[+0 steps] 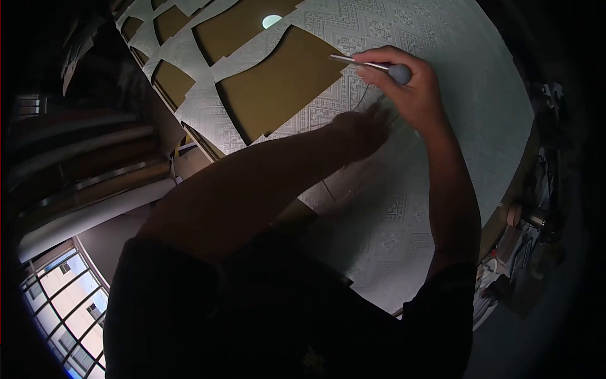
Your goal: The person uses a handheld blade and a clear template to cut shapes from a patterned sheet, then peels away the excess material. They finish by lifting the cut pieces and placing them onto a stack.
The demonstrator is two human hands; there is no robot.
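Observation:
A pale sheet with an embossed geometric pattern (pixel 388 243) lies over the table, with curved pieces cut out of it at the upper left. Brown surface (pixel 278 82) shows through those openings. My right hand (pixel 404 82) is closed round a slim tool with a rounded grey end (pixel 379 65), its thin tip pointing left above the sheet. Below and left of it, my left hand (pixel 368 131) rests on the sheet, dim and partly blurred, with its fingers stretched out. Thin dark lines run on the sheet near that hand.
Rolls of material (pixel 95 208) are stacked at the left, above a barred window (pixel 66 303). A metal cylinder (pixel 535 217) and assorted items lie beyond the table's right edge. A bright round spot shows on the sheet at the top.

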